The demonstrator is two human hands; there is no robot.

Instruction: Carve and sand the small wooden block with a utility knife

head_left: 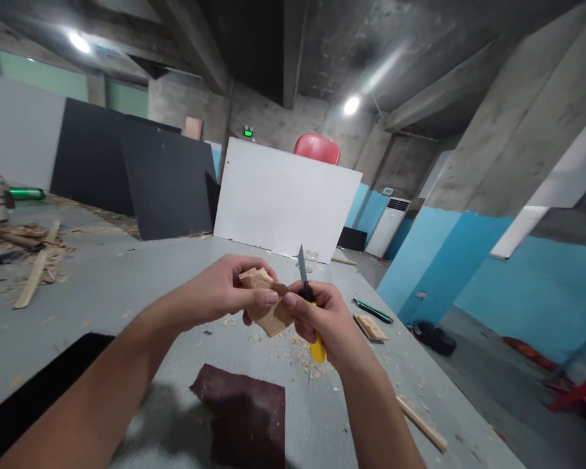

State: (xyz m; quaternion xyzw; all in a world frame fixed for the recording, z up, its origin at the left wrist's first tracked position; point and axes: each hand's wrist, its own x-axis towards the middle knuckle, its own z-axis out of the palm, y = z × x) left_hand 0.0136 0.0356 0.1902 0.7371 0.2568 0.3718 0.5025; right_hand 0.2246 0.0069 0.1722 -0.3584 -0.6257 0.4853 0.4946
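My left hand [239, 286] is closed around a pale carved wood block [273, 318], its thumb lying across the front. From the right, my right hand [322, 312] grips a yellow and black utility knife [317, 348] whose blade points upward, away from the wood. The thumb and fingertips of that hand also touch the block's right edge. Wood shavings [303, 355] lie scattered on the grey table [176, 365] below. Under the hands, near the front, is a dark brown sheet [249, 404] that looks like sandpaper or leather.
To the right lie a green and black knife [372, 311], a carved wood piece [371, 327] and a wooden stick [422, 423]. A black flat object [43, 384] sits at the left front. A white board [283, 202] stands at the back; a shaving pile [49, 260] is far left.
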